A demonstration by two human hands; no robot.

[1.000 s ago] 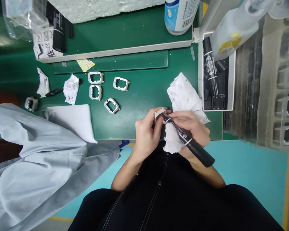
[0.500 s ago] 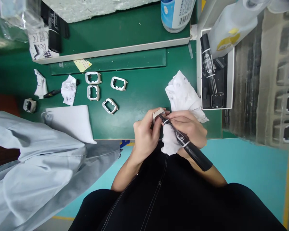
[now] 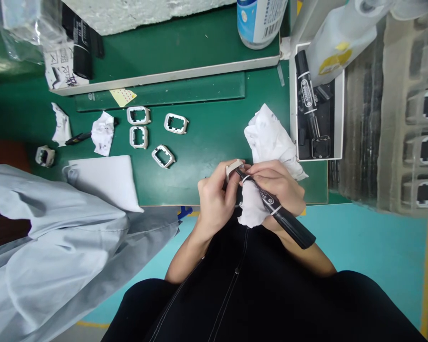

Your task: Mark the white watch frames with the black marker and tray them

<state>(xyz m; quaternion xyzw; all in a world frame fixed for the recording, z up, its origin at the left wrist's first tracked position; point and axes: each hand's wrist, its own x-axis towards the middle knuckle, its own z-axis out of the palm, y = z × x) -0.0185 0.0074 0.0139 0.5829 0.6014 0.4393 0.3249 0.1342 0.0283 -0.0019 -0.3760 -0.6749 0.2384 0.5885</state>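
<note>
Between its thumb and fingers, my left hand grips a small pale watch case by the front edge of the table. My right hand is closed round a black marker pen, its tip end at the inner side of the case. Whether the tip touches the case I cannot tell. A white cloth hangs below the right hand's fingers, beside the pen. Just behind that hand lies a crumpled white wipe. Several more watch cases, such as one nearby, lie on the green table to the left.
A white box with another marker stands at the right, beside clear trays of cases. Bottles stand at the back. A low ledge crosses the table. At left are a folded white cloth and a person's grey-blue sleeve.
Both hands keep their hold on the watch case and the marker pen. The pen's rear end has shifted very slightly; the table view drifts a little.
</note>
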